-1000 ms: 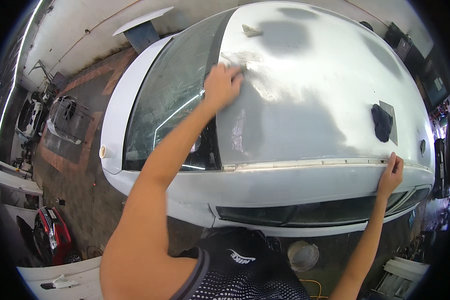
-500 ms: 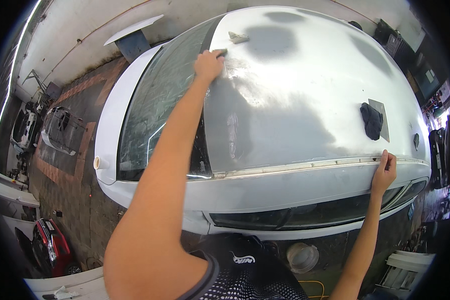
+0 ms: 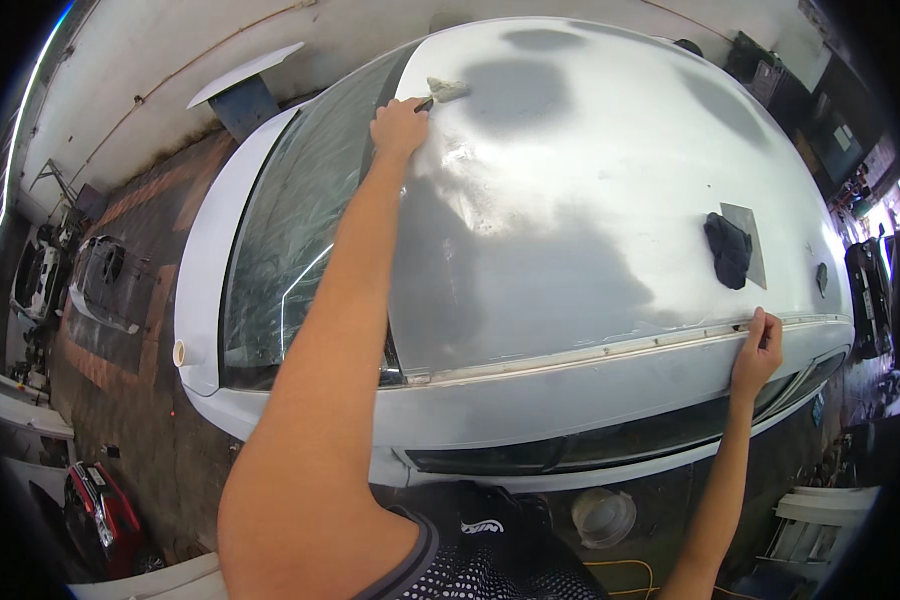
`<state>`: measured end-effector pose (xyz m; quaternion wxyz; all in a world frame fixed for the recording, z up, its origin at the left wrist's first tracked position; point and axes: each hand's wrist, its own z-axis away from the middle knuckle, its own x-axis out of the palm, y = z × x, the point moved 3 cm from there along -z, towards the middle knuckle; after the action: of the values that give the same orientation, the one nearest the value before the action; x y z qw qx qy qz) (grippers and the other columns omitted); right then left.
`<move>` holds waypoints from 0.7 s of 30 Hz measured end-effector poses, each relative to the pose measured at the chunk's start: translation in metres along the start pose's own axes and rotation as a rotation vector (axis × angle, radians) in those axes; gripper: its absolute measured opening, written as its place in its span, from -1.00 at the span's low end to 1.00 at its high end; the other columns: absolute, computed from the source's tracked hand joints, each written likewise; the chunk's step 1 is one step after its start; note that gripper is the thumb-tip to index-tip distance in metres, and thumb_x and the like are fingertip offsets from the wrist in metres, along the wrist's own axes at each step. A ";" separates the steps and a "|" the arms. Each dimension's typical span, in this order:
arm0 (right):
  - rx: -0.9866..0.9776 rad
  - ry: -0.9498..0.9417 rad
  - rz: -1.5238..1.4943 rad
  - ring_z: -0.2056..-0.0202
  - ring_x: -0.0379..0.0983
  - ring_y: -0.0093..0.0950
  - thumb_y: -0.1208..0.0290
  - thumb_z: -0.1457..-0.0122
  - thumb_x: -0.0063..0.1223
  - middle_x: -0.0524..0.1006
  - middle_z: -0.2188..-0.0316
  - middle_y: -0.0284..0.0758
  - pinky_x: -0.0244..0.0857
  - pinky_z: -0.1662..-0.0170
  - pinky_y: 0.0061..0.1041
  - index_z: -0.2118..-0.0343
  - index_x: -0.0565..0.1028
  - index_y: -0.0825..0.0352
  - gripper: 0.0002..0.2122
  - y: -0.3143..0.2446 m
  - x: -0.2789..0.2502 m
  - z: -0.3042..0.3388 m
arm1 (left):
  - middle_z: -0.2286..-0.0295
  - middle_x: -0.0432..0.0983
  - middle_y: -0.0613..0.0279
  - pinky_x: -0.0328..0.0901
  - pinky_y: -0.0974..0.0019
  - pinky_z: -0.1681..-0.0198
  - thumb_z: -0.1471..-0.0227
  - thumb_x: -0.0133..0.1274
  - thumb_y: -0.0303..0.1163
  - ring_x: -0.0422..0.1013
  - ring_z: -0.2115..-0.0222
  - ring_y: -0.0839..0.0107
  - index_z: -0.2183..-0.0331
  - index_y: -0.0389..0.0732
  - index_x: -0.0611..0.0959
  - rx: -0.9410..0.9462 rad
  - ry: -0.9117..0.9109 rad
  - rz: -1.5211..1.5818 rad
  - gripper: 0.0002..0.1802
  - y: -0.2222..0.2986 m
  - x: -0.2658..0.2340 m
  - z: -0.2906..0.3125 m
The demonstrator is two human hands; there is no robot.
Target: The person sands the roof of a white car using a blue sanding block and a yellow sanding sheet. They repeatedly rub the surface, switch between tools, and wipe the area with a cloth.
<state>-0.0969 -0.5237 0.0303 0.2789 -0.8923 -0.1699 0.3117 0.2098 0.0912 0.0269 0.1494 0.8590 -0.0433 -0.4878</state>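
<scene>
My left hand (image 3: pixel 400 125) stretches to the far front edge of a car's roof (image 3: pixel 610 270), beside the windshield (image 3: pixel 305 220). Its fingers close on a small dark flat pad (image 3: pixel 425 104), mostly covered by the hand, so I cannot tell its exact kind. A crumpled greyish-green cloth (image 3: pixel 448 90) lies just beyond those fingers. At the near roof edge, my right hand (image 3: pixel 757 355) rests by the roof channel (image 3: pixel 610 350) with fingers drawn together; anything in them is hidden. The roof is white with dull grey patches, and a wet shine shows near the left hand.
A dark bundled cloth (image 3: pixel 728 250) sits on the roof against a grey rectangular sheet (image 3: pixel 745 240). Farther right lies a small dark piece (image 3: pixel 822 280). A pale cup-like cylinder (image 3: pixel 180 352) stands on the hood's edge. Below the car are a bucket (image 3: pixel 604 517) and a yellow cable (image 3: pixel 630 567).
My left hand has shifted slightly along the front roof edge, closer to the greyish-green cloth. My right hand stays near the roof channel. The whole view has moved a little.
</scene>
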 end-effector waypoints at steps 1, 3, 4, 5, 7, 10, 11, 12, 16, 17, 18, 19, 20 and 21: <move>-0.018 0.008 0.001 0.37 0.35 -0.58 0.31 -0.47 0.11 0.50 0.45 -0.39 0.31 0.23 -0.54 0.26 0.55 0.44 -0.75 -0.004 0.001 0.000 | 0.03 0.60 0.05 0.36 -0.11 -0.08 -0.25 0.10 -0.13 0.46 -0.04 -0.02 -0.07 0.22 0.74 -0.057 0.007 -0.054 -0.63 0.007 0.002 -0.003; -0.049 0.021 0.009 0.38 0.36 -0.58 0.32 -0.47 0.11 0.50 0.46 -0.39 0.31 0.24 -0.53 0.26 0.55 0.44 -0.76 -0.007 0.002 -0.001 | 0.06 0.61 0.06 0.37 -0.08 -0.08 -0.23 0.12 -0.14 0.49 0.00 -0.02 -0.02 0.17 0.77 0.059 -0.005 0.042 -0.66 0.031 -0.005 0.026; -0.010 0.019 0.011 0.40 0.35 -0.58 0.31 -0.47 0.12 0.49 0.46 -0.41 0.31 0.26 -0.54 0.26 0.55 0.44 -0.75 -0.001 -0.002 0.002 | 0.10 0.62 0.05 0.37 -0.07 -0.07 -0.22 0.15 -0.15 0.51 0.02 -0.02 0.02 0.14 0.79 0.172 -0.044 0.138 -0.68 0.051 -0.019 0.055; 0.002 0.023 0.011 0.40 0.35 -0.59 0.31 -0.47 0.12 0.49 0.46 -0.41 0.30 0.26 -0.54 0.26 0.55 0.44 -0.75 -0.001 -0.001 0.004 | 0.10 0.62 0.04 0.37 -0.06 -0.07 -0.19 0.18 -0.21 0.51 0.04 -0.01 0.02 0.12 0.80 0.299 -0.034 0.208 -0.68 0.064 -0.030 0.095; 0.039 0.037 0.042 0.40 0.34 -0.60 0.30 -0.47 0.12 0.49 0.46 -0.42 0.30 0.27 -0.55 0.26 0.55 0.43 -0.75 0.001 -0.011 0.012 | 0.11 0.63 0.02 0.37 -0.04 -0.05 -0.15 0.23 -0.30 0.51 0.08 0.00 0.01 0.08 0.79 0.547 -0.022 0.376 -0.66 0.096 -0.061 0.176; 0.047 0.039 0.020 0.40 0.34 -0.62 0.30 -0.46 0.13 0.48 0.47 -0.43 0.29 0.28 -0.57 0.26 0.55 0.43 -0.74 0.011 -0.023 0.014 | 0.08 0.64 0.00 0.39 -0.03 -0.01 -0.13 0.24 -0.32 0.51 0.08 0.00 0.00 0.08 0.79 0.614 0.033 0.394 -0.63 0.087 -0.065 0.171; 0.027 0.039 0.014 0.40 0.34 -0.62 0.30 -0.46 0.13 0.49 0.47 -0.43 0.29 0.28 -0.57 0.26 0.55 0.43 -0.75 0.008 -0.022 0.012 | 0.06 0.63 -0.01 0.40 -0.03 0.00 -0.14 0.24 -0.31 0.52 0.08 -0.01 -0.01 0.09 0.79 0.596 0.056 0.363 -0.63 0.073 -0.052 0.147; 0.007 0.040 -0.003 0.40 0.34 -0.61 0.30 -0.46 0.13 0.49 0.47 -0.42 0.29 0.28 -0.56 0.26 0.55 0.43 -0.75 0.004 -0.016 0.009 | 0.07 0.63 -0.01 0.40 -0.06 0.00 -0.14 0.23 -0.30 0.52 0.07 -0.02 0.00 0.10 0.79 0.437 0.015 0.315 -0.64 0.050 -0.042 0.110; -0.040 0.045 -0.014 0.40 0.36 -0.60 0.30 -0.46 0.14 0.50 0.47 -0.39 0.30 0.28 -0.54 0.27 0.55 0.43 -0.75 -0.005 -0.001 -0.001 | 0.18 0.63 -0.02 0.41 -0.09 0.03 -0.16 0.19 -0.29 0.52 0.09 -0.03 0.01 0.10 0.79 0.040 0.089 0.029 -0.65 -0.001 -0.026 0.029; -0.057 0.055 -0.040 0.40 0.36 -0.60 0.30 -0.46 0.14 0.50 0.47 -0.39 0.30 0.29 -0.54 0.27 0.55 0.43 -0.75 -0.007 0.001 -0.005 | 0.20 0.62 -0.02 0.41 -0.08 0.02 -0.16 0.18 -0.29 0.52 0.10 -0.02 0.00 0.09 0.78 0.056 0.120 0.008 -0.64 0.002 -0.024 0.034; -0.066 0.055 -0.063 0.41 0.36 -0.60 0.30 -0.46 0.14 0.51 0.47 -0.38 0.31 0.29 -0.53 0.27 0.56 0.43 -0.75 -0.006 0.008 -0.005 | 0.21 0.62 -0.02 0.41 -0.08 0.02 -0.16 0.17 -0.29 0.52 0.11 -0.02 -0.01 0.08 0.77 0.070 0.138 -0.016 -0.64 0.007 -0.022 0.047; -0.065 0.057 -0.072 0.41 0.36 -0.60 0.31 -0.46 0.14 0.51 0.47 -0.38 0.31 0.29 -0.53 0.27 0.56 0.43 -0.75 -0.002 0.009 -0.001 | 0.19 0.62 -0.02 0.41 -0.07 0.02 -0.15 0.18 -0.30 0.52 0.12 -0.03 -0.01 0.06 0.77 0.203 0.077 0.092 -0.63 0.027 -0.028 0.073; -0.059 0.069 -0.036 0.41 0.36 -0.60 0.31 -0.46 0.14 0.51 0.47 -0.38 0.31 0.29 -0.53 0.27 0.56 0.43 -0.75 0.000 0.005 0.003 | 0.18 0.61 -0.02 0.40 -0.06 0.02 -0.14 0.19 -0.32 0.51 0.13 -0.03 -0.01 0.04 0.77 0.338 0.013 0.200 -0.62 0.051 -0.043 0.109; -0.054 0.071 -0.009 0.41 0.36 -0.61 0.31 -0.46 0.14 0.51 0.48 -0.39 0.31 0.30 -0.53 0.27 0.56 0.43 -0.75 -0.002 0.000 0.006 | 0.13 0.61 -0.02 0.39 -0.05 0.03 -0.10 0.24 -0.37 0.51 0.15 -0.04 0.01 0.02 0.78 0.438 0.001 0.300 -0.62 0.066 -0.058 0.151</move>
<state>-0.1013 -0.5199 0.0281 0.2618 -0.9092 -0.1721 0.2741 0.0556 0.0084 0.0222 0.0305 0.8550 -0.2747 -0.4390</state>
